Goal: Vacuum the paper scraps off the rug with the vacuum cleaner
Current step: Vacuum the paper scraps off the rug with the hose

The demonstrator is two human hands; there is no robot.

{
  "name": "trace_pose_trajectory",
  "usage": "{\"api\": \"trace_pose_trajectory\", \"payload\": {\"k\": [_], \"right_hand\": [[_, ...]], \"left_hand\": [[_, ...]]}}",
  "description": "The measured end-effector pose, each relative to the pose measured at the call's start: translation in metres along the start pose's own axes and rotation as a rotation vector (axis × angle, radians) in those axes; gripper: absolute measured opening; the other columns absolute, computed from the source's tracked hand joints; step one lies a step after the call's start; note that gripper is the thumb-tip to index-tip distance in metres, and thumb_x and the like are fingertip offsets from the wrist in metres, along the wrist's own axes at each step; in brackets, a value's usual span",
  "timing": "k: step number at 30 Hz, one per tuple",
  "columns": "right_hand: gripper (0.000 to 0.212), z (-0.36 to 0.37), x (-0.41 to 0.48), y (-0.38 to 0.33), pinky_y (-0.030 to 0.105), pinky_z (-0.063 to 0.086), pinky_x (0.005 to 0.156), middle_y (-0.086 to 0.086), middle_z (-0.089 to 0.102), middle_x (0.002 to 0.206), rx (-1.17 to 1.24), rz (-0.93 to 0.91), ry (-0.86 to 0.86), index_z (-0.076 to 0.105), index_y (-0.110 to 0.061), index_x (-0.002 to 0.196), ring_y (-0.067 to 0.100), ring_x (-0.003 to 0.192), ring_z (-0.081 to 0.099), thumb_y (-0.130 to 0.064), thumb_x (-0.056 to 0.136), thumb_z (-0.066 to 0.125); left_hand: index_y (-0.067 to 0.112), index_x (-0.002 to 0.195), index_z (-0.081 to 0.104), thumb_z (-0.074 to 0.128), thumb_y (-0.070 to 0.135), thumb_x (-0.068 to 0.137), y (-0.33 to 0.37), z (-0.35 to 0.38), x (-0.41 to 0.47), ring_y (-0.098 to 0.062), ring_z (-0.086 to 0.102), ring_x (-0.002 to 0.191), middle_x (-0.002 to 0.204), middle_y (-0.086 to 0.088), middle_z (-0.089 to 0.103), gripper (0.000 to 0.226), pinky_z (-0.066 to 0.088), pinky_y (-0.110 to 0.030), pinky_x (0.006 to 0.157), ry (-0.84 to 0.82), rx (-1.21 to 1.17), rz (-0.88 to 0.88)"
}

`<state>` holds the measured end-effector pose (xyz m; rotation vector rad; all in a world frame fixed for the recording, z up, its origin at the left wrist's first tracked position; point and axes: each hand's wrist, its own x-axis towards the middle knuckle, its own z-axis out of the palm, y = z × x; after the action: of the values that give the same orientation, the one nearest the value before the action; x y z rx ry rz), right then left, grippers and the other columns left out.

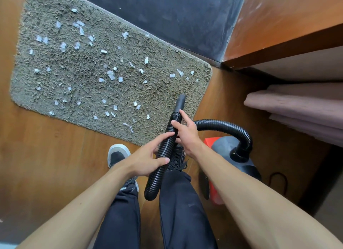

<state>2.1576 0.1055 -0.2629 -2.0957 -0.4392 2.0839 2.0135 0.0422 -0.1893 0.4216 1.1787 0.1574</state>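
**Hose in hand, first pass not yet begun**

We are holding the black hose [158,173] in both hands. The left hand [146,160] is gripping it lower down, fingers [164,137] curled round the ribs, and the right hand [187,135] is clasping it nearer the nozzle [181,101]. The nozzle is pointing at the near right corner of the rug [55,85], with paper scraps [111,75] lying all across the pile. The vacuum cleaner [224,146] is sitting on the floor to our right. Next, we judge, we should be lowering the nozzle and sweeping toward the nearest scraps.
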Motion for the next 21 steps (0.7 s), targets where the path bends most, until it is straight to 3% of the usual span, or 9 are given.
{"api": "trace_pose_trajectory", "payload": {"k": [3, 7, 10, 15, 18, 21], "right_hand": [[0.060, 0.012, 0.006, -0.012, 0.034, 0.055, 0.068, 0.009, 0.065, 0.115, -0.043, -0.041, -0.049, 0.040, -0.032, 0.146, 0.020, 0.089, 0.063, -0.008, 0.094, 0.058], [0.060, 0.027, 0.017, -0.036, 0.036, 0.057, 0.068, 0.012, 0.065, 0.115, -0.098, -0.083, -0.091, 0.038, -0.032, 0.147, 0.021, 0.091, 0.064, -0.008, 0.095, 0.057], [0.060, 0.034, 0.020, -0.050, 0.030, 0.054, 0.060, 0.007, 0.065, 0.107, -0.105, -0.078, -0.097, 0.037, -0.031, 0.147, 0.018, 0.086, 0.065, -0.008, 0.095, 0.056], [0.061, 0.035, 0.023, -0.062, 0.025, 0.053, 0.054, 0.008, 0.061, 0.127, -0.084, -0.069, -0.091, 0.035, -0.031, 0.149, 0.017, 0.091, 0.066, -0.009, 0.095, 0.056], [0.061, 0.029, 0.023, -0.064, 0.027, 0.055, 0.057, 0.003, 0.061, 0.122, -0.061, -0.072, -0.054, 0.035, -0.030, 0.149, 0.014, 0.088, 0.065, -0.009, 0.096, 0.055], [0.059, 0.017, 0.024, -0.067, 0.029, 0.055, 0.061, 0.005, 0.062, 0.123, -0.038, -0.081, -0.018, 0.038, -0.031, 0.148, 0.014, 0.088, 0.065, -0.009, 0.095, 0.055]], "left_hand": [[0.063, 0.136, 0.036, 0.056, 0.006, 0.098, 0.001, -0.007, 0.000, -0.034, 0.073, 0.088, 0.111, -0.004, 0.065, 0.070, 0.061, -0.054, 0.067, 0.050, -0.030, -0.001], [0.064, 0.136, 0.035, 0.058, 0.009, 0.097, 0.012, -0.020, 0.005, -0.041, 0.071, 0.091, 0.109, -0.008, 0.063, 0.072, 0.057, -0.066, 0.069, 0.128, -0.009, 0.039], [0.064, 0.136, 0.035, 0.058, 0.008, 0.097, 0.021, -0.030, 0.009, -0.045, 0.070, 0.094, 0.112, -0.013, 0.062, 0.072, 0.058, -0.064, 0.069, 0.129, -0.008, 0.034], [0.061, 0.139, 0.034, 0.057, 0.007, 0.098, 0.033, -0.039, 0.012, -0.039, 0.072, 0.093, 0.112, -0.010, 0.062, 0.071, 0.059, -0.060, 0.070, 0.098, 0.008, 0.041], [0.061, 0.138, 0.034, 0.057, 0.008, 0.097, 0.038, -0.037, 0.018, -0.040, 0.072, 0.091, 0.110, -0.009, 0.061, 0.071, 0.061, -0.056, 0.068, 0.085, 0.045, 0.038], [0.060, 0.139, 0.033, 0.059, 0.009, 0.097, 0.043, -0.033, 0.025, -0.026, 0.072, 0.088, 0.111, -0.001, 0.061, 0.071, 0.062, -0.041, 0.063, 0.079, 0.104, 0.069]]}}
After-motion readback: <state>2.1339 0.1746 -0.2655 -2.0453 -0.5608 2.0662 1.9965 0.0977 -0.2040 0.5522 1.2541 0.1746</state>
